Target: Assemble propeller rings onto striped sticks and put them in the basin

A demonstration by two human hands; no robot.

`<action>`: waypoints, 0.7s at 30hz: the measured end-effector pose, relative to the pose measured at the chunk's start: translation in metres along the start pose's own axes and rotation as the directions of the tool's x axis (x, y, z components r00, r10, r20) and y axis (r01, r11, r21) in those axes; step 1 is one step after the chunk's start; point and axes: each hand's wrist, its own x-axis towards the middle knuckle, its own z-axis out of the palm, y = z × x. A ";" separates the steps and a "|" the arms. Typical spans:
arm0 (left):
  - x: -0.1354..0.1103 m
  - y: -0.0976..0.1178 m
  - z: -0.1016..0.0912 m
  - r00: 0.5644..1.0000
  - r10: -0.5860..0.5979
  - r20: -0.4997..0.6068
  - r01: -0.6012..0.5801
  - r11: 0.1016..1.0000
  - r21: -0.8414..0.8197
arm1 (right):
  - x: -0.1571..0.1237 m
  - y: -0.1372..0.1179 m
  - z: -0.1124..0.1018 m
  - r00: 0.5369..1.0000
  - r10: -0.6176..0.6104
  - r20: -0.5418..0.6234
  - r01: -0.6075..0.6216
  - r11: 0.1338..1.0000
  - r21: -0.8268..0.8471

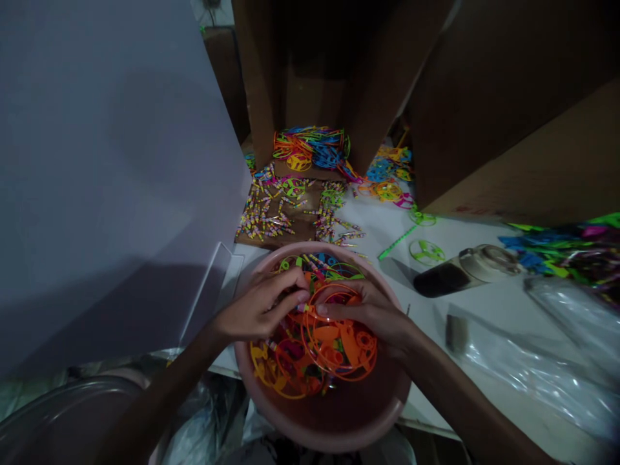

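Note:
Over a pink basin (pixel 329 444), my right hand (pixel 375 311) grips orange plastic propeller rings (pixel 334 334) with its thumb on top. My left hand (pixel 266 303) has thumb and forefinger pinched on a small multicoloured striped piece (pixel 302 308), touching the edge of the orange rings. Its other fingers are curled and partly hidden. Below both hands the basin holds yellow propeller rings (pixel 265 369), along with red and green ones, and several striped pieces.
Behind the basin, many striped pieces (pixel 266 216) lie on brown cardboard. A box holds colourful propeller rings (pixel 310 145). To the right are a green twisted stick (pixel 397 243), a green propeller ring (pixel 426 252), a dark bottle (pixel 445 276) and plastic bags (pixel 527 368). A grey panel (pixel 121 161) stands left.

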 end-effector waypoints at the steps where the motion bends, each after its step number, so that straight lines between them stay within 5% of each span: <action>1: 0.000 0.001 0.001 1.000 -0.010 0.004 0.010 1.000 0.020 | 0.001 0.001 -0.001 1.000 -0.006 0.002 0.006 1.000 -0.001; 6: -0.003 0.004 0.007 0.997 -0.067 0.032 0.062 0.990 0.125 | 0.005 0.007 0.000 1.000 -0.002 0.021 0.001 1.000 0.030; 13: -0.005 -0.002 0.008 0.996 -0.082 0.030 0.079 0.995 0.063 | 0.005 0.011 0.002 1.000 0.011 0.000 -0.011 1.000 0.021; 18: -0.003 -0.005 0.005 0.987 -0.061 -0.149 0.042 0.991 -0.128 | 0.007 0.011 -0.003 0.999 -0.005 -0.054 0.009 0.997 0.078; 21: -0.006 -0.007 0.006 0.945 -0.151 -0.289 0.061 0.953 -0.298 | 0.009 0.005 -0.015 0.985 -0.066 -0.162 0.087 0.988 0.129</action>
